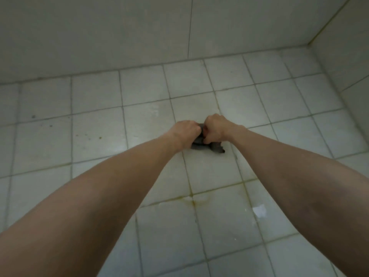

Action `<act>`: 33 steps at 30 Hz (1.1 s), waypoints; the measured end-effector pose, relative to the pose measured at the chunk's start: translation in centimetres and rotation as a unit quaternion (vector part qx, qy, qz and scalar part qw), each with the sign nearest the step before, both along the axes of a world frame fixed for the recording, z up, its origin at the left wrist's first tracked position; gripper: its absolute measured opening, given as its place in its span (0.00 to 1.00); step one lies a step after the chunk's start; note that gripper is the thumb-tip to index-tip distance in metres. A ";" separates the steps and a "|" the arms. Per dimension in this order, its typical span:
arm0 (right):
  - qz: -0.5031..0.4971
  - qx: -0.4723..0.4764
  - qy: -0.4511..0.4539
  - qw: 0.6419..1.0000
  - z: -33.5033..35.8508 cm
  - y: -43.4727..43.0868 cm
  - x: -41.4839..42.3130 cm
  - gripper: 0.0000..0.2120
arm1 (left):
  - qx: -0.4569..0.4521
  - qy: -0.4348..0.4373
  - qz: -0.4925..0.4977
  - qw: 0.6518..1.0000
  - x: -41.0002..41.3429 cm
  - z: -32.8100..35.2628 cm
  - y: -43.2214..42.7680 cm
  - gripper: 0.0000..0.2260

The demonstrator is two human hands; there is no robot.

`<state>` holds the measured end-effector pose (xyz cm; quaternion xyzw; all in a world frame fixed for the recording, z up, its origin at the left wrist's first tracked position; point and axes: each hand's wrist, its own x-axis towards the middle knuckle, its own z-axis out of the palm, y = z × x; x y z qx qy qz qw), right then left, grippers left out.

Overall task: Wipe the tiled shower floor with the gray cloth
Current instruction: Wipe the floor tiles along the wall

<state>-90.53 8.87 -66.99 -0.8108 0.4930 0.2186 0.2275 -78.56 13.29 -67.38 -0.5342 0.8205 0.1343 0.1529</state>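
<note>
Looks like mid-wipe, or bunching up before the next stroke. Gripping the gray cloth (212, 147) with left hand (186, 129) and right hand (216, 126) alike, both curled tight around it, wadded between them, loose end seemingly down on the shower floor (219, 226). Next, likely: pressing flat and sweeping toward the brown specks (87, 135) at left. Open tile on every side; back wall (119, 33) close ahead, side wall (347, 56) well off right.
</note>
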 end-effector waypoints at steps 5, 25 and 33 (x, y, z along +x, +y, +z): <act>0.055 0.104 0.007 0.993 -0.2 4.0 3.7 0.07 | 0.113 -0.016 -0.099 0.988 4.0 1.2 3.8 0.12; -0.042 -0.237 -0.092 0.966 -1.7 -6.5 17.8 0.14 | -0.132 0.034 0.228 0.964 18.2 -0.5 -8.6 0.13; -0.086 -0.233 -0.097 0.964 -1.6 -11.2 20.8 0.16 | -0.148 0.047 0.257 0.954 21.1 -1.9 -13.3 0.15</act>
